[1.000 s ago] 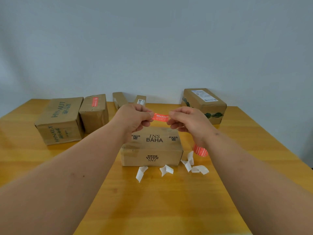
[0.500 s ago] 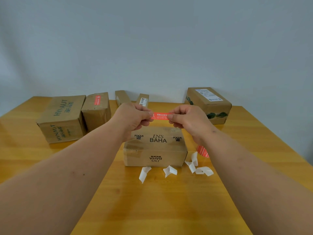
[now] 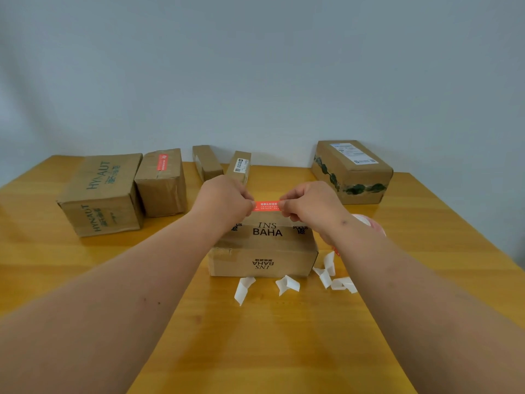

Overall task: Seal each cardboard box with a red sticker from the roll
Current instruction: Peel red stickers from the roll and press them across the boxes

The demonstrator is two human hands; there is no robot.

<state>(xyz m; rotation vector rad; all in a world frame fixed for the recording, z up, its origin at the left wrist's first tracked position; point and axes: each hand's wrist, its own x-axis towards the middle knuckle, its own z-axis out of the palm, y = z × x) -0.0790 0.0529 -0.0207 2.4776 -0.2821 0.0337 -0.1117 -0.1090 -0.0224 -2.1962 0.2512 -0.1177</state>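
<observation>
Being pinched at both ends by the left hand (image 3: pixel 224 199) and right hand (image 3: pixel 308 204), the red sticker (image 3: pixel 266 205) is being held over the INS BAHA box (image 3: pixel 264 251) near the table (image 3: pixel 255 351) centre.

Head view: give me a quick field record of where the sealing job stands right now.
sticker in hand: red sticker, stretched between both hands, not yet stuck down
left hand: pinches the sticker's left end
right hand: pinches its right end
target: INS BAHA box, just below the sticker, no red sticker seen on it
already sealed: small box at back left carries a red sticker
other boxes: HYNAUT box, two slim boxes, labelled box; no red sticker visible
roll: sticker roll, partly hidden behind right wrist
litter: white backing strips on the table
</observation>
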